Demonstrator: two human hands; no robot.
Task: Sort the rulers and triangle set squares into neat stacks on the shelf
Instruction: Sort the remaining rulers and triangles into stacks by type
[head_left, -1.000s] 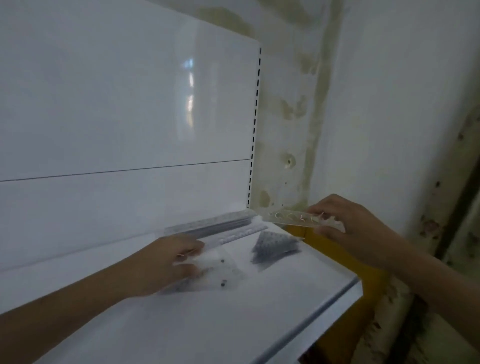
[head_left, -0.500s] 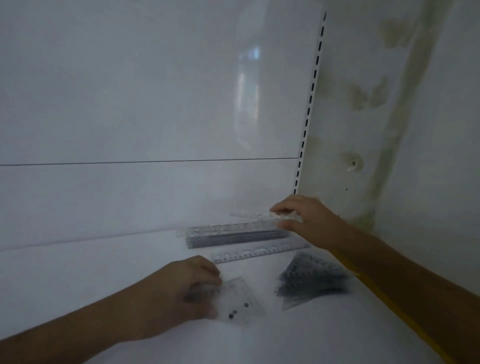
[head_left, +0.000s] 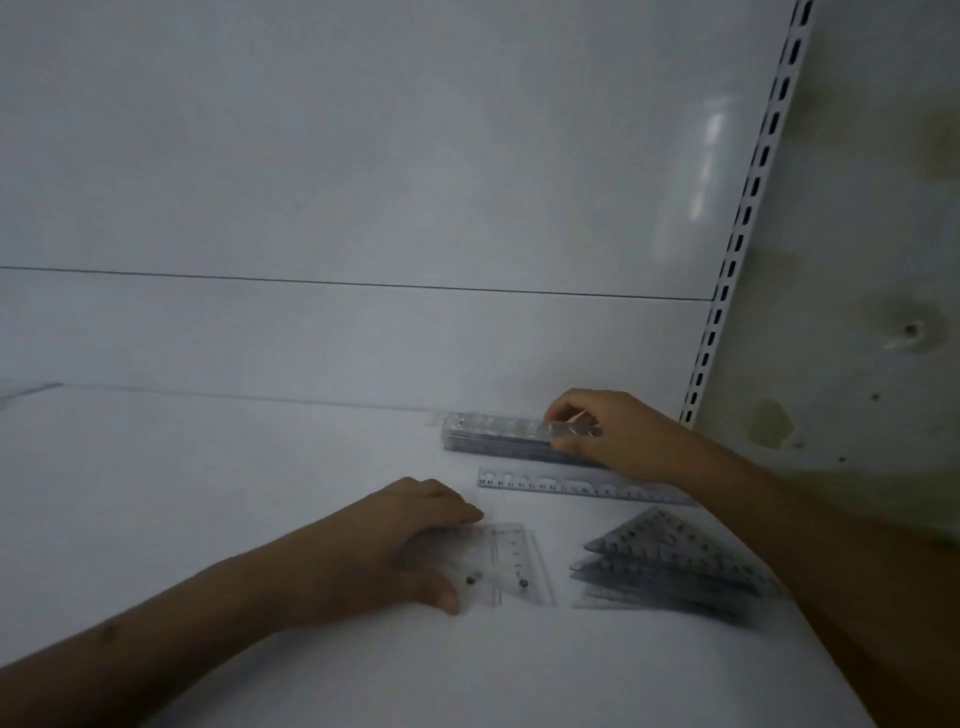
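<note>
**Pinching one ruler onto the stack**

Pinching a single clear ruler (head_left: 569, 429) between thumb and curled fingers, my right hand (head_left: 613, 434) is holding it on top of the ruler stack (head_left: 498, 441) at the back of the white shelf (head_left: 208, 493), near the slotted upright (head_left: 748, 208). I am counting one stack there (the layers are too blurred to number). One loose ruler (head_left: 576, 486) is lying flat just in front of it, apart from the pile.

Meanwhile my left hand (head_left: 405, 551) is resting on a clear set square (head_left: 498, 564), fingers bent over its left part and thumb touching its near edge; whether one or several pieces are lying under my palm I cannot tell. To its right, one fanned heap of grey triangle set squares (head_left: 670, 566) is sitting on the shelf, uncountable in the blur.
</note>
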